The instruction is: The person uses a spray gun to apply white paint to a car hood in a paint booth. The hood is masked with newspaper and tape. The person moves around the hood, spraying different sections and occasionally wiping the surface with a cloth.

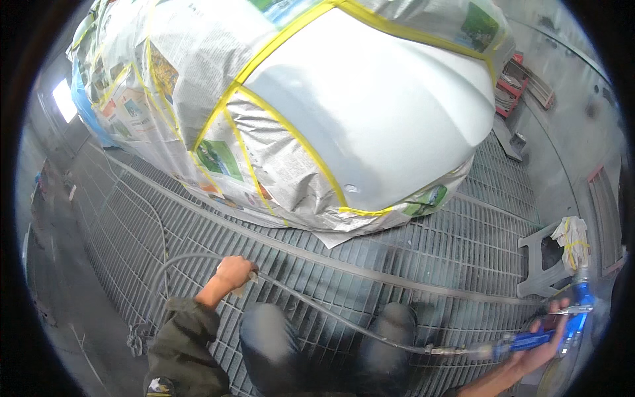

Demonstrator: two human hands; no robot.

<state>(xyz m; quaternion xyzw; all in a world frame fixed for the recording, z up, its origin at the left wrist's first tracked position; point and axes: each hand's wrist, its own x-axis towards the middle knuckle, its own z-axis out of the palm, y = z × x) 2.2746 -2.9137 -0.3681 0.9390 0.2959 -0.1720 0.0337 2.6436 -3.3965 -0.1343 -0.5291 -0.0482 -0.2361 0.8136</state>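
Note:
My left hand is closed around a grey air hose, with a small pale scrap, perhaps cloth or paper, showing at its fingers. From there the hose sags across in front of my knees to metal fittings at the handle of a blue spray gun. At the lower right, my right hand wraps round that handle, fingers near the trigger. A pale wrapped bundle with yellow tape appears at the gun's upper end; whether it is joined to the gun I cannot tell.
Ahead stands a car body with a bare white panel showing a grey patch, surrounded by newspaper masking and yellow tape. Metal grating forms the floor. A grey stool stands at right; a red rack is beyond. More hose lies left.

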